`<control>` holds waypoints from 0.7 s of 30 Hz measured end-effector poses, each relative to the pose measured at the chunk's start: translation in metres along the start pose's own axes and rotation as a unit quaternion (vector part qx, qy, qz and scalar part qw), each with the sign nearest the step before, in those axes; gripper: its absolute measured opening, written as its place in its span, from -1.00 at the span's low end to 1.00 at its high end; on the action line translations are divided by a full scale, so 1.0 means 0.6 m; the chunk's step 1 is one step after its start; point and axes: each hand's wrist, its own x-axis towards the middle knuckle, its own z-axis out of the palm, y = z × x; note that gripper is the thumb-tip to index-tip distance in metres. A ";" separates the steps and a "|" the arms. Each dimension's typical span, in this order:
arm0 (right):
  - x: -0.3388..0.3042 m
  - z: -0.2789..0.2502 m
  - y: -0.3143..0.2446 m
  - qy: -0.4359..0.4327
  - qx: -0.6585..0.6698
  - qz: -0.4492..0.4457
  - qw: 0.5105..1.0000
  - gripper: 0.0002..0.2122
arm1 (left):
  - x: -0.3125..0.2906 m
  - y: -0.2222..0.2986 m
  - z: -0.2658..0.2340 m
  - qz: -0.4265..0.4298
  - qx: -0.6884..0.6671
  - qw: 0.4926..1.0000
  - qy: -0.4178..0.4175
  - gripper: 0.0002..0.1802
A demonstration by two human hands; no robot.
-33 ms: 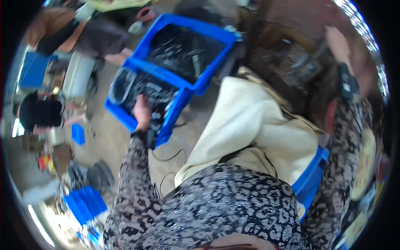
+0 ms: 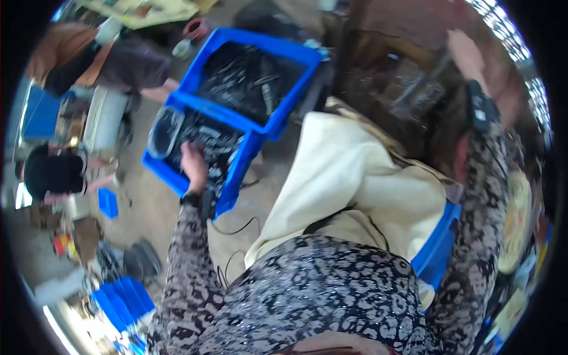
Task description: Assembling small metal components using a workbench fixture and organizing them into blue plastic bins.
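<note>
My left hand (image 2: 194, 165) reaches down into the nearer blue bin (image 2: 236, 177), resting on a tangle of black cables and parts (image 2: 213, 142). Its fingers are buried among them, so any grip is hidden. A black band sits on that wrist. My right hand (image 2: 464, 53) is raised high at the upper right, blurred, with nothing in it, and a black band (image 2: 482, 109) wraps its wrist. Both sleeves are grey and black patterned. A cream cloth (image 2: 361, 177) lies across my lap between the arms.
A second blue bin (image 2: 284, 106) of dark parts stands behind the first. Another blue crate (image 2: 438, 248) sits at my right side. One person crouches at the left (image 2: 50, 174), another at the top left (image 2: 89, 59). Stacked blue trays (image 2: 121, 302) lie on the floor.
</note>
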 end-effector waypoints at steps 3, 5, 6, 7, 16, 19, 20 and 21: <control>0.043 -0.016 0.077 0.006 -0.014 -0.075 0.997 -0.66 | 0.071 0.042 0.021 0.143 0.021 0.988 0.050 -0.76; 0.061 0.002 0.147 0.014 -0.018 -0.042 0.999 -0.65 | 0.093 0.140 0.088 0.074 -0.147 0.985 -0.043 -0.81; 0.046 -0.001 0.112 0.015 -0.012 -0.039 0.999 -0.65 | 0.097 0.172 0.086 0.027 -0.207 0.975 -0.078 -0.83; 0.030 -0.001 0.070 0.045 0.049 0.027 0.997 -0.66 | 0.104 0.207 0.084 0.033 -0.204 0.976 -0.076 -0.83; -0.102 -0.064 -0.012 0.099 0.134 0.103 0.981 -0.71 | 0.035 0.550 0.102 -0.031 -0.396 0.828 -0.396 -0.34; -0.222 -0.045 -0.035 0.160 0.118 0.023 0.980 -0.77 | 0.029 0.591 0.142 0.105 -0.312 0.861 -0.388 -0.39; -0.269 -0.078 -0.071 0.135 0.181 0.065 0.972 -0.78 | 0.022 0.598 0.155 0.211 -0.262 0.877 -0.344 -0.41; -0.315 -0.078 -0.078 0.102 0.143 0.082 0.981 -0.80 | 0.003 0.621 0.176 0.300 -0.357 0.848 -0.251 -0.40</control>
